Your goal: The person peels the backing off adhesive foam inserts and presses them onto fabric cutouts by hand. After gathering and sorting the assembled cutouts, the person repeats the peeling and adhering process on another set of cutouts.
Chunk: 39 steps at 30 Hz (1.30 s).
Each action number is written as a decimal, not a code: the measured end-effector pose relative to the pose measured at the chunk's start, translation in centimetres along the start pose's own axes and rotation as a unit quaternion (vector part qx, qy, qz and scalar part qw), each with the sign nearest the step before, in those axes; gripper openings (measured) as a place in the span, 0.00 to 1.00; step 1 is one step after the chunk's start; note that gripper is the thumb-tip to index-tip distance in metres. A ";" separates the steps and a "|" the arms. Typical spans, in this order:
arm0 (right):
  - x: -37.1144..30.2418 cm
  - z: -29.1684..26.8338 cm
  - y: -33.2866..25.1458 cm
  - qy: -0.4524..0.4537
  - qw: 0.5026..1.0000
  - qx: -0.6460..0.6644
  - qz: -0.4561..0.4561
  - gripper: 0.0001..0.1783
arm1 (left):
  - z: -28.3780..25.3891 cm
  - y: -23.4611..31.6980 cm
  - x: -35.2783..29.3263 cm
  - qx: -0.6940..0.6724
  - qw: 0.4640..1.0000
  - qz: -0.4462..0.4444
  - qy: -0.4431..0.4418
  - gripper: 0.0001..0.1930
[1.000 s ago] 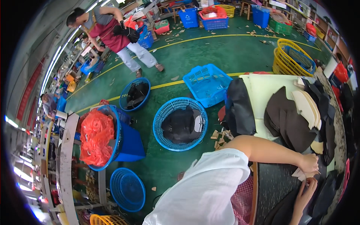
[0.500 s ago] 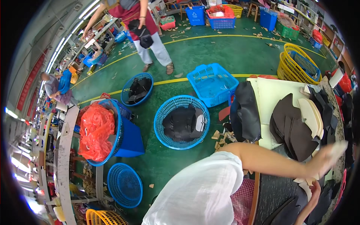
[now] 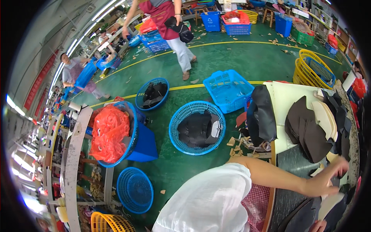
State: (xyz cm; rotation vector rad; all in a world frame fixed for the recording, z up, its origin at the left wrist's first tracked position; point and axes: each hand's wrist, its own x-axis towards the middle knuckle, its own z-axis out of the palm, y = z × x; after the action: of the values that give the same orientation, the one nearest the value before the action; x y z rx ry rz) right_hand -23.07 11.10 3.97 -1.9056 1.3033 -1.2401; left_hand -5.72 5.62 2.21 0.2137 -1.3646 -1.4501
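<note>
My left arm, in a white sleeve, stretches right across the worktable [image 3: 288, 170]. My left hand [image 3: 328, 177] is above the table, slightly blurred, with fingers apart and nothing plainly held. Just below it is a thin cream piece [image 3: 331, 205] with a curved edge. At the lower edge, my right hand [image 3: 318, 226] pinches the lower end of this piece; only its fingertips show. Beyond my left hand lie a fanned stack of dark brown cut pieces [image 3: 305, 127] and a stack of cream pieces [image 3: 324, 120]. More black pieces [image 3: 297, 216] lie beside my right hand.
Left of the table, a blue round basket [image 3: 197, 104] holds black pieces. Behind it stand a blue rectangular basket [image 3: 228, 91] and nested yellow baskets [image 3: 299, 71]. A red plastic bag [image 3: 110, 133] fills a basket at left. Two people walk on the green floor [image 3: 170, 170].
My left hand has drawn back a little and lowered, its fingers now apart. The cream piece now shows below it, at my right fingertips. The view has shifted; the person in the apron has stepped along.
</note>
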 end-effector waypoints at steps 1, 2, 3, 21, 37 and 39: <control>0.0 0.3 -0.9 -0.005 1.000 0.009 -0.004 0.14 | -0.3 1.4 -0.5 0.103 0.993 0.008 -0.054 0.20; -0.3 0.6 -2.1 -0.032 0.998 0.048 0.002 0.14 | -0.3 2.4 -1.0 0.196 0.974 0.015 -0.113 0.18; -0.5 0.8 -2.7 -0.060 0.994 0.088 0.007 0.15 | -0.4 2.8 -1.4 0.287 0.943 0.021 -0.170 0.15; -9.7 -4.7 5.0 -0.229 0.968 0.077 0.072 0.18 | 4.2 -1.9 -4.8 -0.618 0.771 -0.129 -0.077 0.08; -10.5 -1.2 -0.6 0.003 0.991 0.015 0.130 0.05 | 0.4 1.4 -4.5 0.240 0.902 -0.322 -0.157 0.17; -8.5 -1.4 0.4 0.018 0.990 -0.035 0.139 0.06 | 0.6 0.4 -2.9 0.261 0.916 -0.281 -0.118 0.16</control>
State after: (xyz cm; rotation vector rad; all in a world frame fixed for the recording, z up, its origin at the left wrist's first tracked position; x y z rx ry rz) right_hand -25.52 18.79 0.96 -1.6835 1.5879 -1.1030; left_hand -4.73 8.30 1.24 0.8610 -1.9879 -1.5693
